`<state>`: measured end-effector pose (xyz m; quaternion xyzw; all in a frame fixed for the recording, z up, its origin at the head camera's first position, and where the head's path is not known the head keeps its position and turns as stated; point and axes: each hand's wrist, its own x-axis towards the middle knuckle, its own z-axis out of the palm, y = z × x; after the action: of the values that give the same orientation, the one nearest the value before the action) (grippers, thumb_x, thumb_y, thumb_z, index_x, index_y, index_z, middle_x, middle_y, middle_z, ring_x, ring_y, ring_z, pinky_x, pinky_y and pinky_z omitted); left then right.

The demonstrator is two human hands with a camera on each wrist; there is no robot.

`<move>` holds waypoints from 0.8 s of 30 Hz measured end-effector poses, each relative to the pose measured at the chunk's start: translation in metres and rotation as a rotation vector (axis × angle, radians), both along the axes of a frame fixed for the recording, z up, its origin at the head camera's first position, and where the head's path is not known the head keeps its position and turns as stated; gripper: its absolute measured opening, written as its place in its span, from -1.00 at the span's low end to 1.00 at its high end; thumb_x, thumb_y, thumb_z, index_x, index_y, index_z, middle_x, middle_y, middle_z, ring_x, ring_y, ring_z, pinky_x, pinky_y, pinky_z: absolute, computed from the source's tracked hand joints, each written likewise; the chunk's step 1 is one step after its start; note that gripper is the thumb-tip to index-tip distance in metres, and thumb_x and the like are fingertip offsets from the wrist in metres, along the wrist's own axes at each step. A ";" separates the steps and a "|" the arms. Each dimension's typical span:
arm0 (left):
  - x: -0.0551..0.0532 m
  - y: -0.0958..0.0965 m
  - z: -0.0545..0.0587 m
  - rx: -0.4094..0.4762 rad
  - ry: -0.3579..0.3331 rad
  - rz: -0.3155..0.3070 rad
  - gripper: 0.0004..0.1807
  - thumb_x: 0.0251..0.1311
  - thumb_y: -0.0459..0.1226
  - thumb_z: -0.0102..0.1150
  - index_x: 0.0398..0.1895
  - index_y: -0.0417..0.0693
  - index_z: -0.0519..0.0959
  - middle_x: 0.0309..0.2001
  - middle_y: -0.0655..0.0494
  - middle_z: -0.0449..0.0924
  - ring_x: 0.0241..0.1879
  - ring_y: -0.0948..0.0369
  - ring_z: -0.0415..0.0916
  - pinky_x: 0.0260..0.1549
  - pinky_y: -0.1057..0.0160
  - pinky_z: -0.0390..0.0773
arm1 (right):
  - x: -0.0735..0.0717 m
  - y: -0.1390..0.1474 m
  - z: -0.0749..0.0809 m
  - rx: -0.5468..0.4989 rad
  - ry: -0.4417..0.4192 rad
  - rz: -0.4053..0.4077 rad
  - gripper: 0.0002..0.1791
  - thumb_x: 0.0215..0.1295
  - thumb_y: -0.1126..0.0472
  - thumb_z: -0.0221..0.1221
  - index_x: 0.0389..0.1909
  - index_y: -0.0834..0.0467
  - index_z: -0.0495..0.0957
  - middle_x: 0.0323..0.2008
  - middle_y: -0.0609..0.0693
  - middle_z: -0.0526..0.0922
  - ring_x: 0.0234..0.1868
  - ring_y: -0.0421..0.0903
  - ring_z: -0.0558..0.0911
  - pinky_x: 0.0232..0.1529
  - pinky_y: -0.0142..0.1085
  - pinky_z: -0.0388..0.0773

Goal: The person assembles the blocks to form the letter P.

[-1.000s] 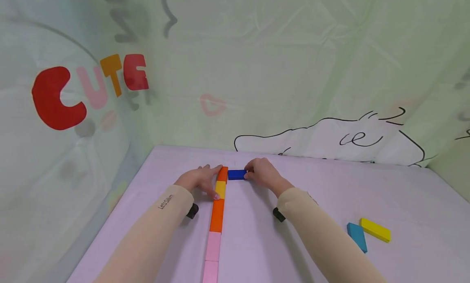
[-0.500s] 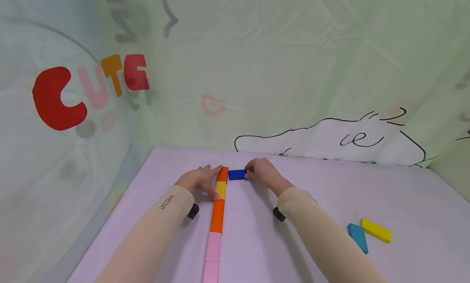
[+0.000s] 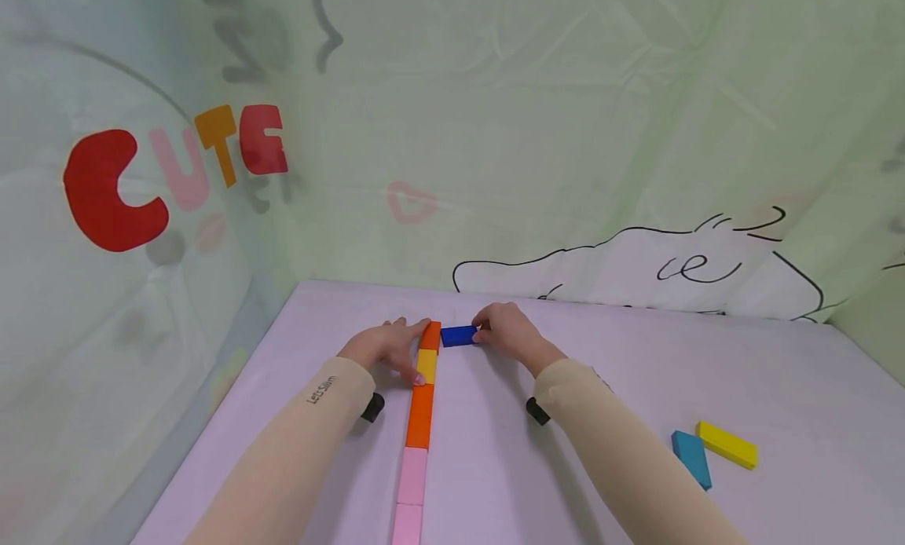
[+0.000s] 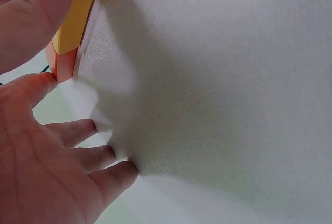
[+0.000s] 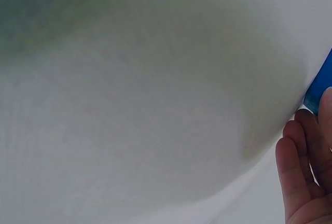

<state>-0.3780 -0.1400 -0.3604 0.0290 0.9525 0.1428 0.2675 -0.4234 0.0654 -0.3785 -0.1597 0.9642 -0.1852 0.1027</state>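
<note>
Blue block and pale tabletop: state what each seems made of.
Blue block: perhaps painted wood, though plastic is possible; its smooth faces look evenly coloured, no grain showing. Pale tabletop: probably covered in matte cloth; a fine, woven-looking texture shows in the left wrist view.

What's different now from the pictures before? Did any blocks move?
Almost nothing! The blue block may have turned a teeny bit, too little to be sure. Nothing was grabbed or let go: the right hand still pinches it, the left hand still touches the block row. The teal block and loose yellow block stayed put.
</note>
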 end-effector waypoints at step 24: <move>0.000 0.000 0.002 0.026 -0.006 0.007 0.11 0.14 -0.01 0.47 0.67 0.28 -0.02 0.66 -0.14 -0.11 0.64 -0.19 -0.16 0.50 -0.34 0.10 | 0.001 0.000 0.000 -0.032 -0.051 -0.043 -0.64 0.40 0.27 0.28 0.18 0.24 0.64 -0.03 0.15 0.73 -0.09 -0.01 0.60 0.15 -0.15 0.63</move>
<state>-0.3778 -0.1399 -0.3584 0.0286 0.9498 0.1562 0.2694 -0.4229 0.0651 -0.3785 -0.1355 0.9614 -0.2067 0.1208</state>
